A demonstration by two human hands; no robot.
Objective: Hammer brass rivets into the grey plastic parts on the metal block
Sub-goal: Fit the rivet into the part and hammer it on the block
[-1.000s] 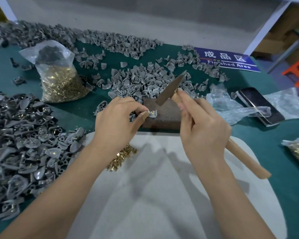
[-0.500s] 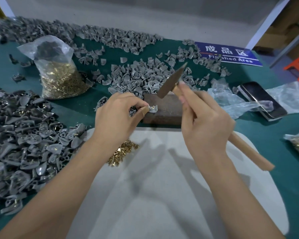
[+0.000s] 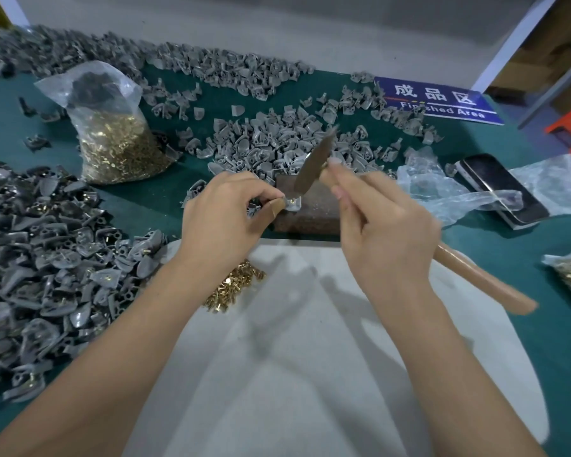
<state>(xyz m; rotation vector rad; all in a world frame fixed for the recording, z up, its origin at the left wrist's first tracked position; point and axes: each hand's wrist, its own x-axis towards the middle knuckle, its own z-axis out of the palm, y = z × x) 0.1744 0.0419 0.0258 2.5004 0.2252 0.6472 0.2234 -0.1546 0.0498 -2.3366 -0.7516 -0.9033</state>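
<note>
A heap of dull grey plastic parts [image 3: 37,258] crowds the green tabletop [image 3: 165,206] at the left edge; behind it slumps a clear bag of brass rivets [image 3: 119,143]. The left hand [image 3: 225,219] pinches one grey plastic part [image 3: 292,203] on the near-left corner of the rusty metal block [image 3: 314,212]. Loose brass rivets [image 3: 234,290] lie on a smooth white sheet [image 3: 310,357]. The right hand [image 3: 386,232] grips a wooden-handled hammer [image 3: 314,163], its head touching the part. A phone [image 3: 498,189] lies right.

Far right: blue sign reading "Finished Area" [image 3: 442,102] | right: dark flat phone [image 3: 501,189] under crumpled clear plastic bag [image 3: 459,199] | near centre: pale grey cloth sheet [image 3: 310,357] over green table [image 3: 567,341]
</note>
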